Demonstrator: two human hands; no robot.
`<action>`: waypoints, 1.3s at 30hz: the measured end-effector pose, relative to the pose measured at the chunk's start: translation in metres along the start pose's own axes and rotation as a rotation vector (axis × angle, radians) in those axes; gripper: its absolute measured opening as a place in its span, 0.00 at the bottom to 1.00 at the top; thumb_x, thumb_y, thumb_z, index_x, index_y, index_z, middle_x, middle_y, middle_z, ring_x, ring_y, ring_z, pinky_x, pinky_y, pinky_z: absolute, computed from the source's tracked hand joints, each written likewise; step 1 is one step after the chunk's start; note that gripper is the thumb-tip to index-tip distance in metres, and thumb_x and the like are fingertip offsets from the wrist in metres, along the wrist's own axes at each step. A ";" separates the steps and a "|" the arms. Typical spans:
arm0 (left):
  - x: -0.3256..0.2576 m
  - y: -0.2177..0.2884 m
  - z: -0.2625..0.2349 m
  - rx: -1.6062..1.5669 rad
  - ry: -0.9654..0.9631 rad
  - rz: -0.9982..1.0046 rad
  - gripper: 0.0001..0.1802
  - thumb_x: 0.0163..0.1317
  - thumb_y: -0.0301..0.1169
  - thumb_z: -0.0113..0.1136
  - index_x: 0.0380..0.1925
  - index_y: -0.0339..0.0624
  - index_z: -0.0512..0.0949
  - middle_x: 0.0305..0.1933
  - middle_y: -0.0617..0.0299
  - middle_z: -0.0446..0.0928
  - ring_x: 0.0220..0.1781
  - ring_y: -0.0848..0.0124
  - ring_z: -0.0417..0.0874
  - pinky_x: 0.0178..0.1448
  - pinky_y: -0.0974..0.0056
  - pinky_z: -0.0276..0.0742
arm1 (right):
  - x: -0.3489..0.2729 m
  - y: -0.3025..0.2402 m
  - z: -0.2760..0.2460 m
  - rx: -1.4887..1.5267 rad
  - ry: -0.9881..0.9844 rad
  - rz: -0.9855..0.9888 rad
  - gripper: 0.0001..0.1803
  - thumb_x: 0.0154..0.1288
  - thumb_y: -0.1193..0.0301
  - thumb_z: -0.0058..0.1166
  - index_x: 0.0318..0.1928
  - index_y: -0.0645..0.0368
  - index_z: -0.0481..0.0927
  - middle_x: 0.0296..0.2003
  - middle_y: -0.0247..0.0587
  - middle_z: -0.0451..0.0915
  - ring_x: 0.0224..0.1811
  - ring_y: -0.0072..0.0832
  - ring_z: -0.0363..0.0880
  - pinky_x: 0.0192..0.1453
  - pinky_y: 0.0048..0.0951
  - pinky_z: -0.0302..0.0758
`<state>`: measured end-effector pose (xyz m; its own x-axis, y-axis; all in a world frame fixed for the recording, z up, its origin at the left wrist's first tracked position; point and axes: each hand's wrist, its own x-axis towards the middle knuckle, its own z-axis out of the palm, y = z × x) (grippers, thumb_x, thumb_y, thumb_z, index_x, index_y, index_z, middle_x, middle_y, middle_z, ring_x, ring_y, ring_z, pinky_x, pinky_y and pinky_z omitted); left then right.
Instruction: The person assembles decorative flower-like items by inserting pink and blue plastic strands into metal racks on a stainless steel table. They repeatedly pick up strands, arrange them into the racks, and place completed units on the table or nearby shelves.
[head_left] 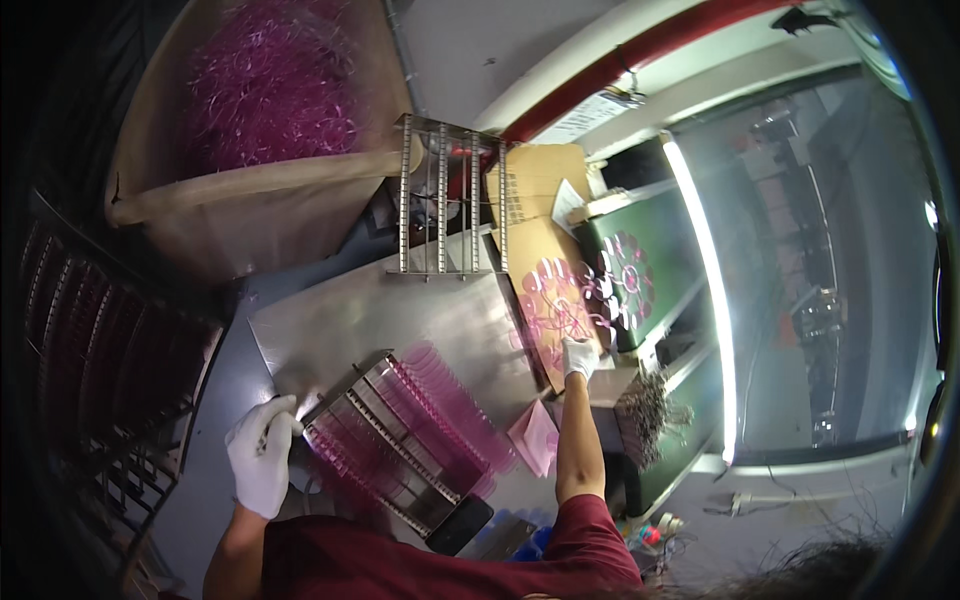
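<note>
Visibly translucent pink, many-lobed disc (563, 308); right hand (580, 357) pinching its edge; left hand (262, 450) curled, grip unclear

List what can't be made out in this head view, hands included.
Head view:
Left hand: its own curl hides whether anything is pinched.
Right hand: too small to tell its grip on the pink flower-shaped piece.
Scrap bin: far side cut off by the top edge.
White sheet: print too small.
</note>
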<state>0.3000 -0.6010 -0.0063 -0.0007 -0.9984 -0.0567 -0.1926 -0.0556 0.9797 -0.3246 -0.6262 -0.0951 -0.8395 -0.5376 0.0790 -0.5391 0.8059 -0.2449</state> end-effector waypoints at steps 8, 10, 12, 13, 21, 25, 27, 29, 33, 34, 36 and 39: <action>-0.004 -0.030 -0.006 -0.028 0.079 -0.233 0.12 0.73 0.19 0.56 0.49 0.27 0.87 0.32 0.60 0.86 0.34 0.75 0.84 0.40 0.68 0.77 | 0.058 0.093 0.090 0.032 0.271 0.049 0.07 0.59 0.70 0.64 0.35 0.61 0.86 0.25 0.47 0.86 0.25 0.44 0.85 0.35 0.46 0.80; 0.000 -0.020 0.012 -0.067 0.066 -0.148 0.12 0.73 0.20 0.57 0.49 0.28 0.87 0.32 0.60 0.86 0.35 0.75 0.83 0.41 0.68 0.78 | 0.037 0.073 0.091 -0.116 0.191 -0.171 0.06 0.59 0.71 0.64 0.27 0.59 0.86 0.24 0.42 0.85 0.21 0.38 0.83 0.30 0.43 0.79; -0.002 -0.003 0.022 -0.084 0.002 -0.178 0.13 0.73 0.21 0.57 0.50 0.28 0.87 0.33 0.61 0.86 0.36 0.75 0.84 0.43 0.69 0.79 | -0.004 0.005 0.061 0.145 -0.029 -0.009 0.08 0.59 0.70 0.67 0.27 0.61 0.85 0.23 0.39 0.83 0.22 0.33 0.83 0.28 0.40 0.78; 0.001 0.014 0.029 -0.162 -0.069 -0.133 0.13 0.74 0.23 0.57 0.50 0.30 0.87 0.34 0.62 0.87 0.34 0.76 0.83 0.43 0.69 0.79 | -0.040 -0.027 0.030 0.379 -0.113 0.102 0.08 0.58 0.70 0.68 0.30 0.62 0.85 0.22 0.38 0.82 0.23 0.30 0.83 0.27 0.37 0.78; 0.002 0.017 0.100 -0.714 -0.896 -0.638 0.22 0.80 0.30 0.57 0.70 0.33 0.74 0.59 0.56 0.82 0.56 0.69 0.86 0.59 0.63 0.85 | -0.290 -0.062 -0.133 0.926 -0.342 -0.007 0.26 0.71 0.85 0.56 0.67 0.61 0.81 0.35 0.22 0.81 0.36 0.09 0.75 0.39 0.15 0.72; -0.023 0.030 0.116 -0.982 -1.025 -0.447 0.36 0.76 0.23 0.58 0.81 0.40 0.59 0.70 0.51 0.76 0.72 0.60 0.79 0.75 0.54 0.79 | -0.409 -0.093 -0.175 1.015 -0.347 0.027 0.29 0.71 0.86 0.59 0.72 0.62 0.80 0.36 0.21 0.81 0.37 0.08 0.75 0.41 0.14 0.74; -0.031 0.038 0.118 -1.028 -1.099 -0.401 0.38 0.73 0.21 0.59 0.81 0.43 0.58 0.71 0.49 0.75 0.74 0.57 0.79 0.78 0.50 0.78 | -0.448 -0.094 -0.171 0.980 -0.306 0.027 0.27 0.70 0.84 0.63 0.68 0.62 0.85 0.37 0.23 0.80 0.36 0.09 0.74 0.42 0.15 0.74; -0.035 0.034 0.119 -1.083 -1.185 -0.380 0.36 0.72 0.20 0.59 0.78 0.44 0.60 0.71 0.48 0.75 0.73 0.55 0.79 0.77 0.48 0.78 | -0.463 -0.100 -0.185 0.742 -0.214 -0.201 0.27 0.69 0.84 0.63 0.68 0.60 0.85 0.36 0.29 0.80 0.34 0.13 0.75 0.41 0.18 0.75; -0.022 0.046 0.120 -1.398 -1.243 -0.293 0.33 0.67 0.17 0.59 0.71 0.47 0.67 0.63 0.50 0.77 0.63 0.56 0.84 0.67 0.47 0.85 | -0.475 -0.102 -0.217 0.667 0.166 -0.419 0.14 0.74 0.82 0.59 0.56 0.66 0.88 0.40 0.37 0.86 0.35 0.20 0.81 0.43 0.25 0.78; -0.005 0.055 0.115 -1.515 -1.236 -0.191 0.35 0.65 0.19 0.61 0.72 0.48 0.68 0.62 0.50 0.76 0.64 0.55 0.82 0.62 0.50 0.85 | -0.484 -0.095 -0.221 0.820 0.207 -0.230 0.13 0.76 0.81 0.58 0.56 0.67 0.87 0.41 0.38 0.87 0.35 0.21 0.81 0.43 0.25 0.79; 0.016 0.070 0.089 -1.633 -1.153 -0.221 0.35 0.67 0.22 0.63 0.74 0.48 0.68 0.63 0.49 0.75 0.67 0.54 0.79 0.61 0.51 0.84 | -0.501 -0.082 -0.218 1.126 0.206 0.057 0.13 0.82 0.72 0.55 0.55 0.68 0.85 0.42 0.40 0.88 0.36 0.20 0.82 0.43 0.24 0.79; 0.034 0.095 0.075 -1.712 -1.115 -0.017 0.40 0.69 0.32 0.70 0.79 0.47 0.64 0.69 0.44 0.73 0.72 0.50 0.74 0.61 0.49 0.83 | -0.512 -0.089 -0.186 1.468 -0.538 -0.025 0.23 0.86 0.65 0.50 0.70 0.68 0.76 0.55 0.57 0.87 0.52 0.34 0.88 0.60 0.33 0.84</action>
<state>0.2083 -0.6391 0.0700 -0.6139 -0.5966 0.5169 0.7295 -0.6789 0.0828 0.1407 -0.3763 0.0655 -0.5365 -0.8274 -0.1659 0.2525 0.0301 -0.9671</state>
